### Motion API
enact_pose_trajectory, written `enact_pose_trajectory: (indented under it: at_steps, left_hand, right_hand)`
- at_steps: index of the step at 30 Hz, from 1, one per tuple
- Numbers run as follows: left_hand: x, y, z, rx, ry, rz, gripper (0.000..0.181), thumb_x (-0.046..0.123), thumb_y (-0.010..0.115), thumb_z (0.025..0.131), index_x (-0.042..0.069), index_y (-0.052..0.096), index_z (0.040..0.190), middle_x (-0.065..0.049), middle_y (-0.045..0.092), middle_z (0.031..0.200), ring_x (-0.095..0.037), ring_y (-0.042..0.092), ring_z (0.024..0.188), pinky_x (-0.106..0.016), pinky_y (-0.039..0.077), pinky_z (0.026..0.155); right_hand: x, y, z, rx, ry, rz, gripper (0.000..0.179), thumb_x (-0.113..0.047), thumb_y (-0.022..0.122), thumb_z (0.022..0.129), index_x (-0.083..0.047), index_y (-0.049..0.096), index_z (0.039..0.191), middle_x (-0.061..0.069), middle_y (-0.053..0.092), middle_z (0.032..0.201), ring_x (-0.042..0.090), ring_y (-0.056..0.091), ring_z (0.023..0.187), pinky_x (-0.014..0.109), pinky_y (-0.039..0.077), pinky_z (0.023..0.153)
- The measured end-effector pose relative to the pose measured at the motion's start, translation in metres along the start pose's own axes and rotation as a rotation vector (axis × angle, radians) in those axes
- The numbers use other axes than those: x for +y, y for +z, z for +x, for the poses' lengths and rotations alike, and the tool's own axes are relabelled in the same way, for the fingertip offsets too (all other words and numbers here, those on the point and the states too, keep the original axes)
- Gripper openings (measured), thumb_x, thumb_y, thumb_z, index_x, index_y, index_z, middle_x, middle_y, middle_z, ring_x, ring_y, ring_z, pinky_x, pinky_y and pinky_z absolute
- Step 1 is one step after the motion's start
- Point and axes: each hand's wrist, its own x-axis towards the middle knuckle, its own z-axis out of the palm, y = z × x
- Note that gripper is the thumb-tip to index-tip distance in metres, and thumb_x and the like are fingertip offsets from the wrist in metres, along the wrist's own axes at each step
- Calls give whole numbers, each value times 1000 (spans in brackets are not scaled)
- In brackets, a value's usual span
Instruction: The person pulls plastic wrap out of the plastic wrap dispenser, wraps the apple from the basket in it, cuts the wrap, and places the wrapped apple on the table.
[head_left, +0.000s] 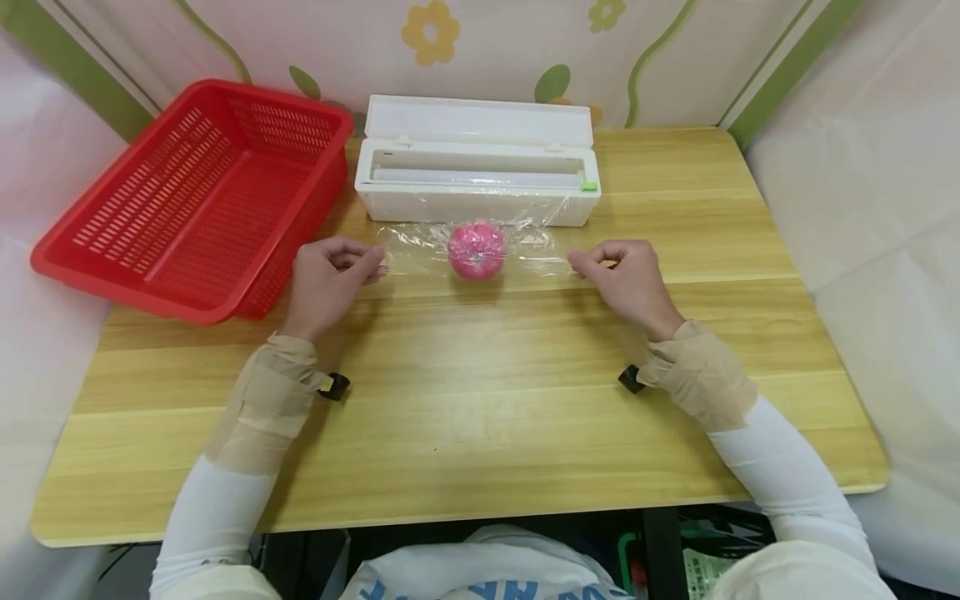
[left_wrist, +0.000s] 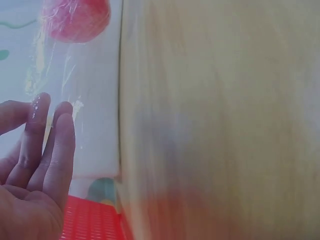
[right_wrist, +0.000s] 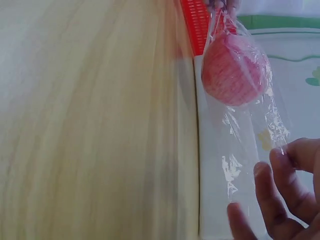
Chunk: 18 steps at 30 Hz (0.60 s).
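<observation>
Head view, table: the wooden table (head_left: 465,417) is lying beneath both hands.
Basket: the red basket (head_left: 240,200) is standing just beyond and outside the left hand.
Box: the white box (head_left: 397,202) is sitting ahead of the hands, its lid standing up at the far side.
Wrap: the clear wrap (head_left: 416,242) is stretching between the two hands, around the apple. It is looking thin, light and limp, probably slippery and easy to tear; the bunched ends beside each hand are probably giving the surer pinch.
Left hand: the left hand (head_left: 327,279) is pinching the near end of the wrap between thumb and fingers.
Right hand: the right hand (head_left: 628,279) is pinching the opposite end, thumb against forefinger.
Apple: the pink apple (head_left: 477,250) is lying inside the wrap, about midway between the hands and touching neither. Whether it is resting on the table or hanging slightly above is staying unclear. It is probably feeling firm, fairly heavy for the film and slick under plastic, its skin bruising if dropped. A cupped palm beneath, fingers around its sides, is seeming the safest hold.
Tab: the green tab (head_left: 588,187) is sitting on the box, ahead of the right hand.
</observation>
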Motion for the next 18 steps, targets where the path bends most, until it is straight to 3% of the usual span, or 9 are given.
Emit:
enact_pose_trajectory:
  at_steps: [6,8,13,18]
  left_hand:
    - [-9,3,8,2,-25,62,25,20,79,96,-5,75,101,10,78,74,-6,78,73,-22,63,70]
    - [-11,3,10,0,-27,70,27,22,79,96,-4,76,101,6,79,75,-9,79,74,-23,63,71]
    - [-17,5,14,5,-19,65,27,22,79,97,-4,76,100,-2,81,79,-14,80,76,-26,64,73]
    - [-19,4,17,-15,-43,83,28,23,77,98,-4,74,102,1,80,79,-13,80,76,-26,65,73]
  right_hand:
    - [10,3,8,-28,38,-27,42,-38,73,100,2,79,89,17,80,104,17,70,102,33,49,97]
    - [12,3,10,-41,50,-25,43,-38,73,100,3,78,88,16,80,109,19,70,106,37,48,102]
    - [13,5,15,-54,59,-20,43,-36,72,102,4,75,86,13,78,119,21,68,111,37,49,98]
    - [14,5,19,-52,79,-31,41,-38,72,101,2,78,93,13,79,117,18,70,107,29,53,89]
